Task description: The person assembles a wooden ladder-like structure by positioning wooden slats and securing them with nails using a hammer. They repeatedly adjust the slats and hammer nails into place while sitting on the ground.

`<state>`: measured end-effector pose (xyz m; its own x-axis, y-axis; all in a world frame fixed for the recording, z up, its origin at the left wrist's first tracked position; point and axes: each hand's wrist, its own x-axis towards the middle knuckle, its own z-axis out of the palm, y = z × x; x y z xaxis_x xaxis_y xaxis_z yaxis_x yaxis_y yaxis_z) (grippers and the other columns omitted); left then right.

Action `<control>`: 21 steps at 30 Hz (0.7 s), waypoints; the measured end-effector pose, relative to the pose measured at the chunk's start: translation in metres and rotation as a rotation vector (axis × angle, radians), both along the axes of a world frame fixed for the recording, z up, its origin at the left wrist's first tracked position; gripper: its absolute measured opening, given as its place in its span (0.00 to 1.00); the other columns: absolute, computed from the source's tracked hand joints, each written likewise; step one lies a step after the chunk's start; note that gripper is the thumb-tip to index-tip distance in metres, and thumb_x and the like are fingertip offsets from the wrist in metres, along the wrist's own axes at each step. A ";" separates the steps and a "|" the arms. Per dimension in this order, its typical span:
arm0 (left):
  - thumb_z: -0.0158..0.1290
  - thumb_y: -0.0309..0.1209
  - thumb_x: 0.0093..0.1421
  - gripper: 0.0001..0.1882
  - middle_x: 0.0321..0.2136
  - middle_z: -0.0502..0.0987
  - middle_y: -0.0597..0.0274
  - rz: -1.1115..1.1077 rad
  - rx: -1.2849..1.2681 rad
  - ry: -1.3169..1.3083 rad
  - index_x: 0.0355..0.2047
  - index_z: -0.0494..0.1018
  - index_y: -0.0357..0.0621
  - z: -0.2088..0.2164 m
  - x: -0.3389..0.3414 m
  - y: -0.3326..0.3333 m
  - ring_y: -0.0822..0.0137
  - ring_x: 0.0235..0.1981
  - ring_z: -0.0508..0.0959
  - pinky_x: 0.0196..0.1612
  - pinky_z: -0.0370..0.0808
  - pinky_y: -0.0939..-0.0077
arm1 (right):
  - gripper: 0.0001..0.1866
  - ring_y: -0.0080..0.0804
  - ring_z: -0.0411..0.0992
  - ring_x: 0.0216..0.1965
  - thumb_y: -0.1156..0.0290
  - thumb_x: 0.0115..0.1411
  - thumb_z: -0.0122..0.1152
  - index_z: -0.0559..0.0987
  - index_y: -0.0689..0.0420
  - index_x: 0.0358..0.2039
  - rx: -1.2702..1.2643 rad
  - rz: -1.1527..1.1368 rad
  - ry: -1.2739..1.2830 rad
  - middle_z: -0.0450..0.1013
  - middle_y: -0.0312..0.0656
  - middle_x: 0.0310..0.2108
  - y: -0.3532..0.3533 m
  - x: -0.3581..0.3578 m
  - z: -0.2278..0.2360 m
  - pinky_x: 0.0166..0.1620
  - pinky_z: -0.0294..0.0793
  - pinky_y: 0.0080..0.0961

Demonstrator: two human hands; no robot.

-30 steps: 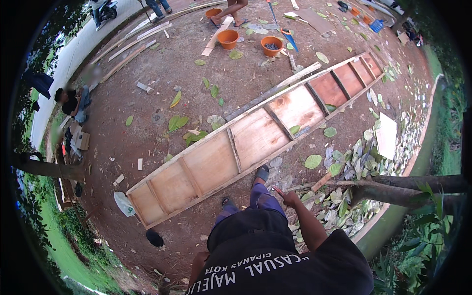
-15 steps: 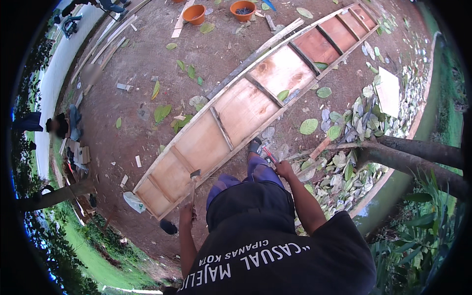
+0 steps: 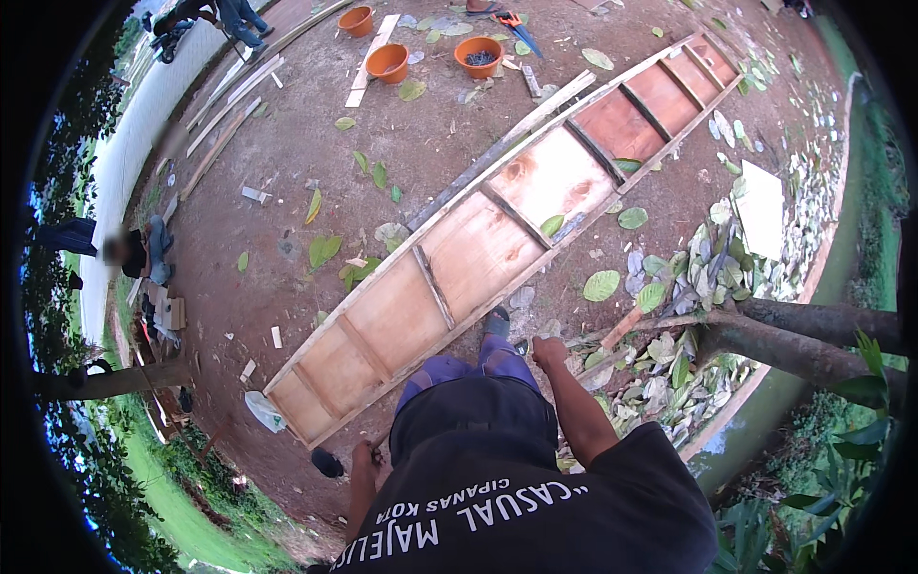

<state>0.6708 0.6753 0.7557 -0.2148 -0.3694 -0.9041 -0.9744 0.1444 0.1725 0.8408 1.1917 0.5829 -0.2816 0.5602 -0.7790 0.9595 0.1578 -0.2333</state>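
Note:
My left hand [image 3: 363, 459] is closed beside my left hip. From it a short bit of wooden hammer handle [image 3: 382, 439] shows; the hammer's head is hidden against my body. Out in front of my right thigh, my right hand [image 3: 548, 352] is closed on a tool [image 3: 522, 347] of which only a small dark end shows. Directly ahead, a long framed plywood panel [image 3: 392, 320] with several wooden crosspieces lies diagonally on the ground. Neither hand touches it. My feet stand along its near edge.
Orange bowls [image 3: 387, 63], a handsaw [image 3: 521, 36] and loose boards [image 3: 373, 62] lie beyond the panel. A tree trunk [image 3: 803, 342] and leaf litter [image 3: 712, 287] are at right. One person [image 3: 143, 251] is at left; another [image 3: 239, 21] is at the upper left.
The hammer in my left hand has swung back toward my body, so its head no longer shows. The red part of my right hand's tool has turned out of sight. The view has shifted slightly.

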 end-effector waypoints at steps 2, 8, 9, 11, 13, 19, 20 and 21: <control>0.41 0.40 0.67 0.11 0.18 0.64 0.65 0.082 0.074 0.018 0.33 0.68 0.49 0.004 -0.006 -0.003 0.67 0.17 0.65 0.21 0.66 0.65 | 0.32 0.58 0.79 0.47 0.50 0.59 0.51 0.80 0.72 0.42 -0.035 -0.159 0.084 0.78 0.67 0.43 0.001 -0.066 0.016 0.51 0.78 0.45; 0.44 0.40 0.67 0.11 0.19 0.66 0.66 0.169 0.154 0.247 0.32 0.68 0.48 0.037 -0.016 0.042 0.68 0.17 0.66 0.21 0.67 0.66 | 0.24 0.29 0.78 0.32 0.54 0.66 0.58 0.78 0.66 0.48 -0.480 -0.567 0.746 0.80 0.47 0.35 0.002 -0.225 0.107 0.34 0.77 0.28; 0.45 0.40 0.67 0.10 0.20 0.66 0.66 0.166 0.160 0.276 0.33 0.68 0.48 0.043 -0.018 0.056 0.69 0.17 0.67 0.21 0.67 0.67 | 0.24 0.27 0.77 0.30 0.55 0.67 0.59 0.77 0.64 0.50 -0.521 -0.598 0.878 0.79 0.43 0.34 0.003 -0.236 0.118 0.33 0.75 0.26; 0.46 0.38 0.66 0.09 0.20 0.68 0.66 0.121 0.160 0.317 0.36 0.69 0.48 0.063 -0.025 0.092 0.70 0.17 0.68 0.20 0.67 0.69 | 0.23 0.27 0.77 0.32 0.56 0.67 0.59 0.75 0.62 0.53 -0.525 -0.432 0.890 0.79 0.42 0.37 0.011 -0.246 0.140 0.34 0.75 0.26; 0.47 0.37 0.66 0.09 0.21 0.69 0.66 0.065 0.173 0.362 0.38 0.69 0.47 0.083 -0.035 0.133 0.71 0.17 0.69 0.20 0.67 0.72 | 0.21 0.26 0.76 0.32 0.57 0.67 0.58 0.76 0.60 0.52 -0.512 -0.334 0.865 0.79 0.41 0.38 0.018 -0.248 0.150 0.35 0.75 0.27; 0.50 0.36 0.65 0.11 0.22 0.72 0.64 -0.254 0.207 0.463 0.43 0.67 0.44 0.118 -0.056 0.228 0.73 0.16 0.70 0.18 0.68 0.75 | 0.20 0.27 0.76 0.31 0.55 0.67 0.57 0.80 0.60 0.46 -0.700 -0.123 0.614 0.80 0.40 0.37 0.012 -0.200 0.180 0.36 0.75 0.26; 0.50 0.37 0.65 0.12 0.23 0.73 0.63 -0.346 0.209 0.467 0.43 0.67 0.43 0.123 -0.059 0.244 0.73 0.16 0.71 0.19 0.69 0.75 | 0.20 0.27 0.76 0.31 0.54 0.68 0.56 0.80 0.60 0.46 -0.739 -0.088 0.570 0.80 0.40 0.37 0.009 -0.193 0.187 0.36 0.75 0.26; 0.51 0.37 0.65 0.13 0.23 0.74 0.62 -0.442 0.215 0.472 0.43 0.67 0.43 0.125 -0.062 0.259 0.73 0.17 0.71 0.19 0.70 0.75 | 0.22 0.27 0.76 0.31 0.53 0.69 0.55 0.80 0.60 0.46 -0.782 -0.074 0.532 0.80 0.40 0.36 0.007 -0.186 0.194 0.36 0.75 0.27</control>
<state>0.6092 0.9345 0.8812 -0.6936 0.0213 -0.7200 -0.6449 0.4270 0.6339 0.6546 1.1984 0.7773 -0.6925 -0.0357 -0.7205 0.6980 -0.2857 -0.6567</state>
